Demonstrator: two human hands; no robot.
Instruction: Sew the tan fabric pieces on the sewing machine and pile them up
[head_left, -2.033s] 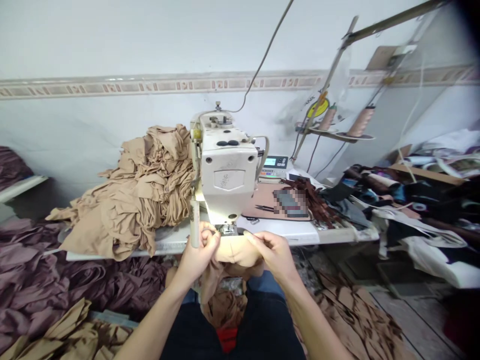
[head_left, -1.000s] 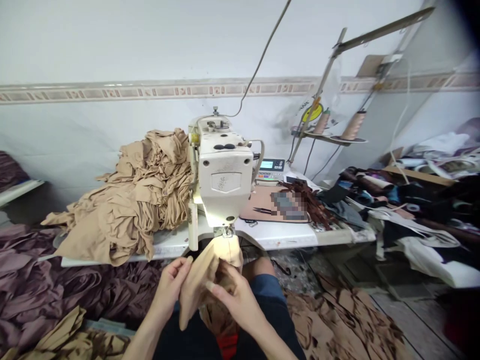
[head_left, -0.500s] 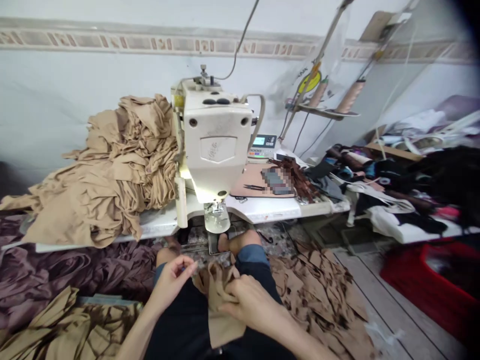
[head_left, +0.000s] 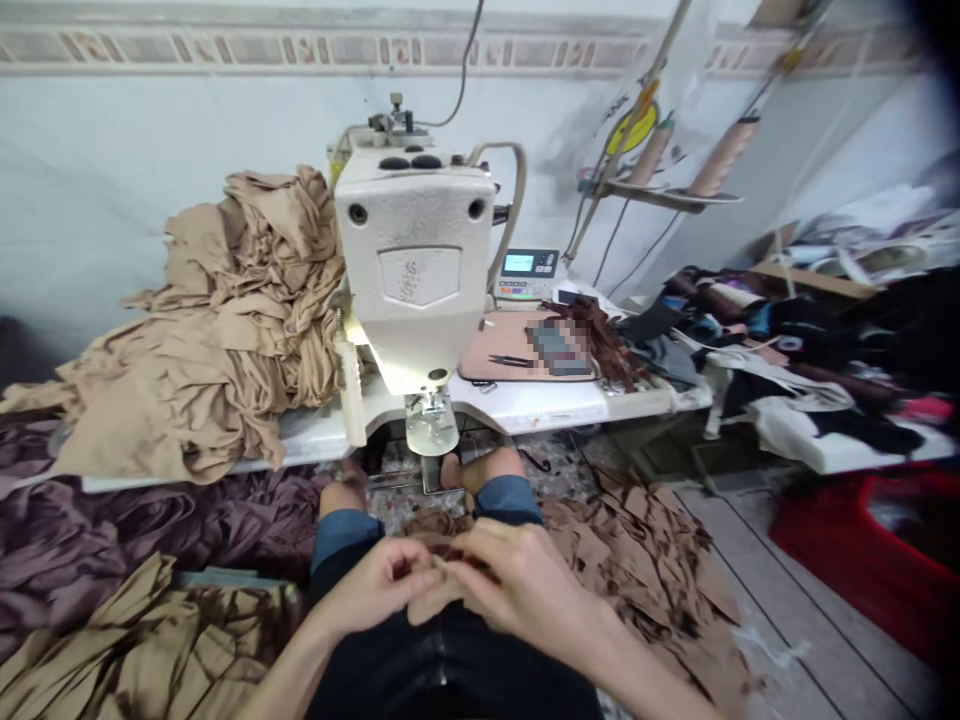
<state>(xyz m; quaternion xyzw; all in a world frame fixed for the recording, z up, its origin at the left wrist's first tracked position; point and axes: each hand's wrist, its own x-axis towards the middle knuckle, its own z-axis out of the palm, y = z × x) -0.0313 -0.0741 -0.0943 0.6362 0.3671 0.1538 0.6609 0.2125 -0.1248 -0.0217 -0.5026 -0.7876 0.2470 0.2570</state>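
Over my lap, my left hand and my right hand meet, both pinching a small tan fabric piece between fingers and thumbs. The piece lies bunched against my dark trousers, mostly covered by my fingers. Just ahead stands the white sewing machine, its presser foot bare above the table edge. A tall heap of tan fabric rests on the table to the left of the machine.
Purple cloth and more tan pieces fill the floor at left. Cut tan scraps lie on the floor at right. A control panel, thread cones, scissors on a board and a red crate sit to the right.
My hands drew the tan piece away from the machine's needle and down to my lap. The view tilted downward, and both hands now pinch the piece closer together.
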